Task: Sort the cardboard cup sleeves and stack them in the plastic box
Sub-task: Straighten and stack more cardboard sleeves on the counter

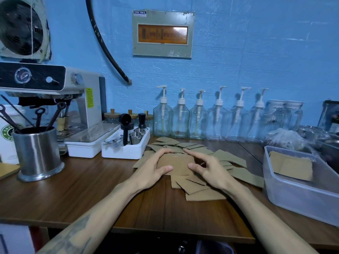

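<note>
Your left hand (156, 167) and right hand (205, 169) bracket a small stack of sleeves (175, 165) from either end, thumbs on the near edge and fingers curled over the far edge, clamped on it. The stack sits on top of the loose pile (198, 187), which is spread over the wooden counter (91, 189) between the white tray (126, 151) and the box (300, 191).

The sleeves are flat, tan corrugated card with curved long edges and wavy cut ends. Expect them to be very light, fairly stiff across the flutes, and apt to slide over one another. Hold by the short ends with even pressure, since squeezing the middle would likely buckle them.

The box is translucent plastic with rounded corners and stands at your right. A few sleeves already lie flat inside it.
</note>
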{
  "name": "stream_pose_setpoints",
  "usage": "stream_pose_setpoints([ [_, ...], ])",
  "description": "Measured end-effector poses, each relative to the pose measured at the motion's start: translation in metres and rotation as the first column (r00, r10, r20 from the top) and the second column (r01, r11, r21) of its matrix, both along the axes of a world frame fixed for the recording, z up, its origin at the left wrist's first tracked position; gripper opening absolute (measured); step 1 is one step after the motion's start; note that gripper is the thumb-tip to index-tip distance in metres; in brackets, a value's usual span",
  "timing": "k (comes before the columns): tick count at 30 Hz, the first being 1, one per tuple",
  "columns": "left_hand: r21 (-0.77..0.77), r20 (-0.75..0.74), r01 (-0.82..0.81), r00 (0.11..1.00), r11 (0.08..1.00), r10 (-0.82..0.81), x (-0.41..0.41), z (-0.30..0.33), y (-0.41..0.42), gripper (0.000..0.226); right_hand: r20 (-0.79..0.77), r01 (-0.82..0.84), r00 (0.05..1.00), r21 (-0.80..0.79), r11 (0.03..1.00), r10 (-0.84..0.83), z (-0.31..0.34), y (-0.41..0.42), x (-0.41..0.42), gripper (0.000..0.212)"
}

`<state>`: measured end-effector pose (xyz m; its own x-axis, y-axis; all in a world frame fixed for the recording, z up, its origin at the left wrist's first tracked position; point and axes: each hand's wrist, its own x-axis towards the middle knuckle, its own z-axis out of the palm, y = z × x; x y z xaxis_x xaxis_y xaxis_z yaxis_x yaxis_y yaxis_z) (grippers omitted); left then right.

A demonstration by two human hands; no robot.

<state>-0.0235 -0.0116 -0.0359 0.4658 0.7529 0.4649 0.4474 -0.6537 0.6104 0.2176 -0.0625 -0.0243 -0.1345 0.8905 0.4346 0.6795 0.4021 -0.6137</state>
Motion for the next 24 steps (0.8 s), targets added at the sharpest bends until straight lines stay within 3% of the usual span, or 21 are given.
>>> stream_pose_setpoints([
  [4,0.015,0.035,0.019,0.999,1.000,-0.019,-0.002,0.001,0.000,0.045,-0.056,0.081,0.995,0.011,0.997,-0.080,0.002,-0.005,0.013,0.038],
  [10,0.021,0.007,-0.041,0.999,0.999,0.041,-0.006,0.000,0.001,0.046,0.040,0.185,0.982,0.018,0.983,-0.186,0.002,-0.020,0.029,0.021],
  [14,0.001,-0.030,-0.071,0.997,0.997,0.071,-0.011,-0.001,0.001,0.048,0.177,0.116,0.978,0.007,0.993,-0.115,-0.002,-0.029,0.025,0.028],
  [24,-0.017,-0.045,-0.066,0.997,0.998,0.065,-0.013,-0.002,-0.003,0.052,0.513,0.107,0.854,-0.008,0.994,-0.087,-0.004,-0.034,0.017,0.042],
])
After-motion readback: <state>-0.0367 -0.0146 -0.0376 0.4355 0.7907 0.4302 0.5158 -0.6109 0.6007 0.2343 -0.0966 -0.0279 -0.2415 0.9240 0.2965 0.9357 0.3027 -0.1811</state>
